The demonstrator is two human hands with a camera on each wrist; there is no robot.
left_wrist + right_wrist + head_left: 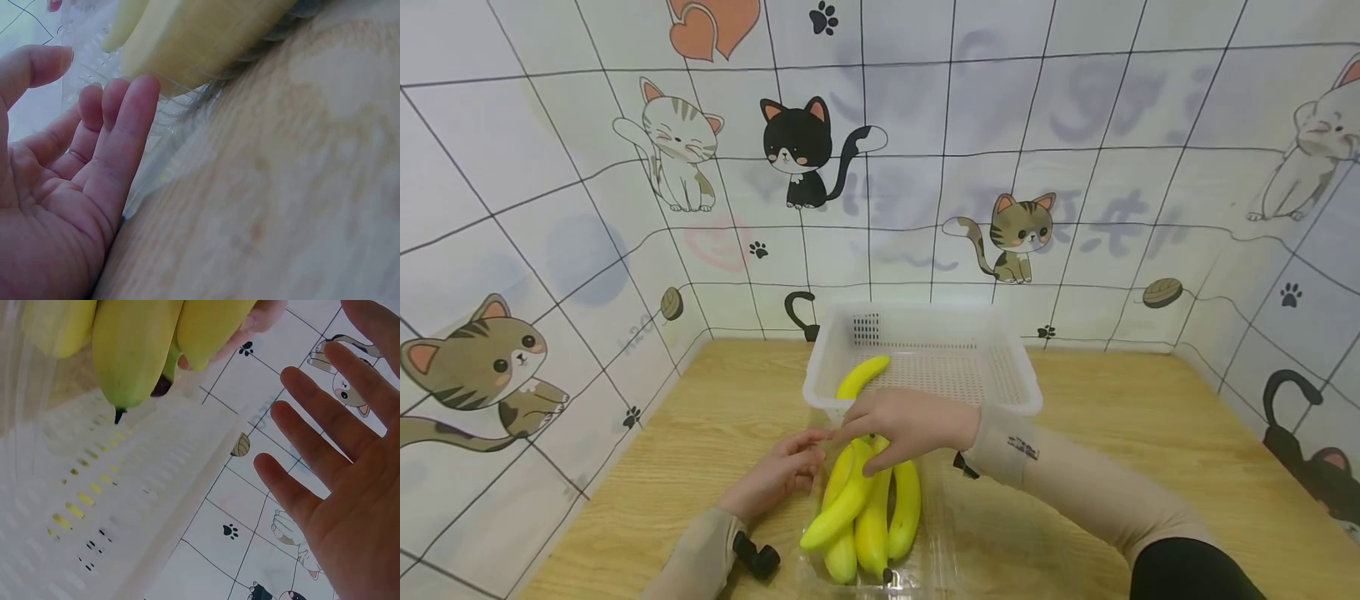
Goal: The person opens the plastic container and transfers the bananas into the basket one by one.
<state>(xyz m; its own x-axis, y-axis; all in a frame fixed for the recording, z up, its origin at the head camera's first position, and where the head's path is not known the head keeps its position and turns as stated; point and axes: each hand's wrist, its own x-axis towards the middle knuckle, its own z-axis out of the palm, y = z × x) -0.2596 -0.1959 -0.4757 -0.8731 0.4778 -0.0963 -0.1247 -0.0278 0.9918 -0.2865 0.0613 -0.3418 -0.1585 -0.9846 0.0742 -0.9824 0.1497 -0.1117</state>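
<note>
Visibly one banana (867,372) inside one basket (1006,354)

The left sleeve (696,554) is beige, with a rounded black fitting (757,557) beside it; the right sleeve (1097,479) is beige too, with small dark print (1023,447) and, higher up, black cloth (1187,573).

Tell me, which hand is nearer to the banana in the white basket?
The right hand: it is just in front of the banana, hiding some of the basket in the head view. The left hand is farther off, beside the clear tray.
</note>
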